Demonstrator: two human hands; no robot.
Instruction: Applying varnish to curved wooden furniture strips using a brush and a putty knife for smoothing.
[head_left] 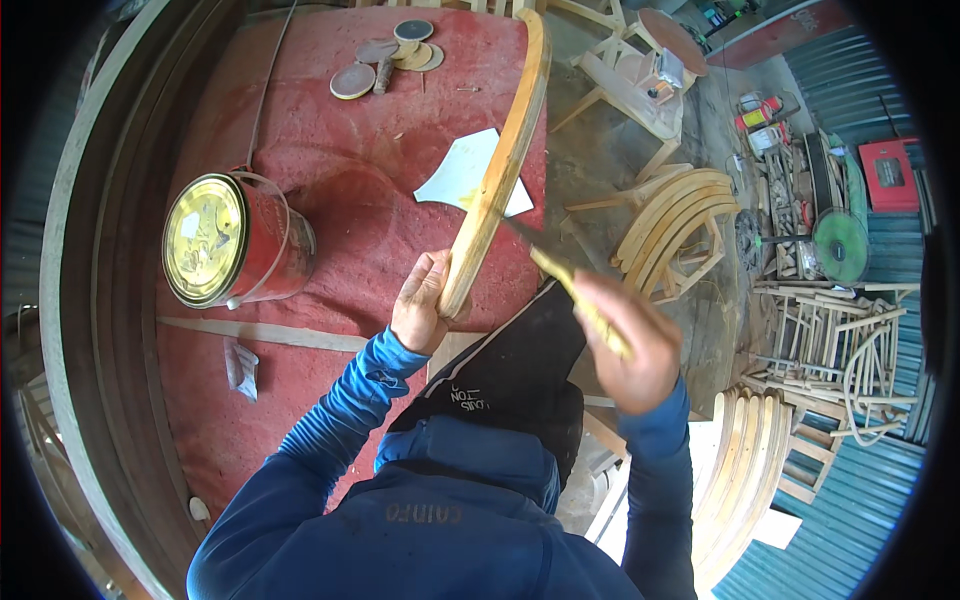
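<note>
My left hand is closed around the near end of a long curved wooden piece, which slants away up and to the right. In my right hand is a yellow-handled tool with a dark blade, blurred by motion. Its blade tip lies close to the right edge of the wood; whether it touches, I cannot tell. Partly under the wood is a white sheet with a yellowish smear on it. To the left of my left hand stands a red bucket with a yellow lid and a wire handle.
Several round discs lie at the far side of the red surface. A small packet rests near the left. On the right are stacked curved wooden pieces, a wooden frame, a green fan and piled wooden parts.
</note>
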